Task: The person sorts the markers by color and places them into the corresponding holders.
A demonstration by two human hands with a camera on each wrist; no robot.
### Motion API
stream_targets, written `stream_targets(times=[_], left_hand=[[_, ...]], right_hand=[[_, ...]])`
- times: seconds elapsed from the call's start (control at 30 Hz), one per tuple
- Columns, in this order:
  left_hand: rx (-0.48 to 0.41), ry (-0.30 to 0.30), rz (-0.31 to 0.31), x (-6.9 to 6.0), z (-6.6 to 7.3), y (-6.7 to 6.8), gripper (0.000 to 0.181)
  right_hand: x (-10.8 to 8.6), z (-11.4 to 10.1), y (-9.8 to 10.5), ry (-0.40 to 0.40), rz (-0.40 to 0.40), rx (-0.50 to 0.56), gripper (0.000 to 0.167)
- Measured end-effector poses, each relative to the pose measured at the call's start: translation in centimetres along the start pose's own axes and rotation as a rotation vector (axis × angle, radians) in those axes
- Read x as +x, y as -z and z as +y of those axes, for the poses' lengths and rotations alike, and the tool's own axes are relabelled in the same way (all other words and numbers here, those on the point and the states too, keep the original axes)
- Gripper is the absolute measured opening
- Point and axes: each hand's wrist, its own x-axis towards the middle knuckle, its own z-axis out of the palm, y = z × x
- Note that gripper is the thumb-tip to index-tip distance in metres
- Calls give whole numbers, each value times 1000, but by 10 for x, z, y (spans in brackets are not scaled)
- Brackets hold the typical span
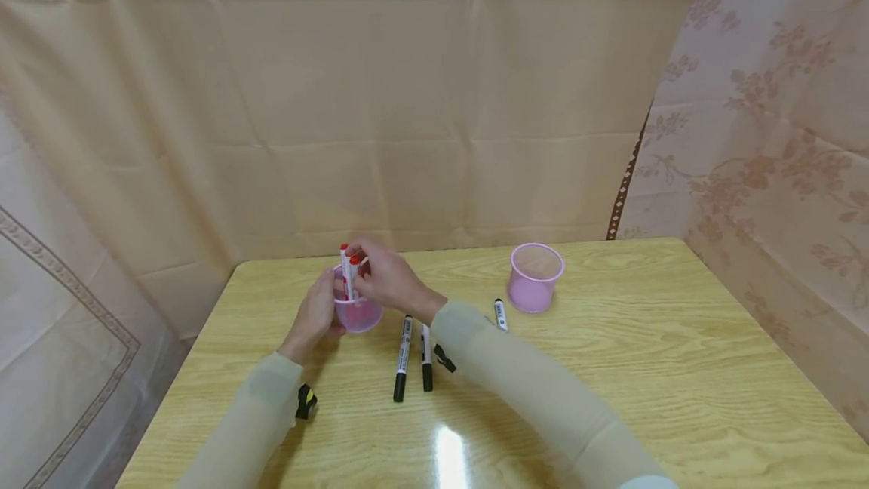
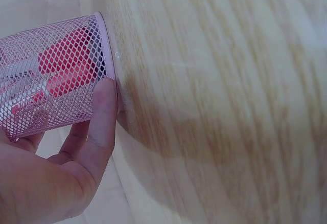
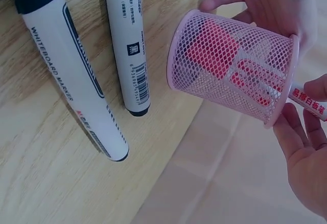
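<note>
At the left of the table, a pink mesh pen cup (image 1: 360,317) stands with red-ended whiteboard markers in it. My left hand (image 1: 315,314) grips the cup's side, fingers low near its base in the left wrist view. Above the rim, my right hand (image 1: 392,275) pinches a red whiteboard marker (image 3: 306,102) whose lower part is inside the cup. Another red marker (image 1: 345,272) leans upright beside it. Through the mesh, the red caps (image 2: 69,60) point down toward the base. My right fingers partly hide the held marker in the head view.
Two black whiteboard markers (image 1: 403,359) (image 1: 426,361) lie in front of the cup. A further black marker (image 1: 501,314) lies beyond my right sleeve, partly covered. A second pink mesh cup (image 1: 532,294) stands at the back right. Curtains hang behind the table's far edge.
</note>
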Motion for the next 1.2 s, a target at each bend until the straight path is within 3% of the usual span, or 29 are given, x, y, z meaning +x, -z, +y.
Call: stream_targets(times=[0.33, 0.57, 0.73, 1.03, 1.2], left_hand=[[3, 38, -14, -1, 2, 0, 84], [-11, 43, -9, -3, 4, 0, 83], [-12, 41, -18, -3, 4, 0, 85], [-15, 13, -11, -3, 2, -1, 83], [-21, 23, 7, -2, 1, -1, 82]], right_hand=[[-2, 2, 5, -38, -33, -117, 31], [-3, 8, 7, 17, -32, -164, 27], [-4, 11, 8, 32, -43, -144, 25], [-7, 14, 8, -23, -136, -39, 24], [-5, 16, 6, -12, -134, -44, 22]])
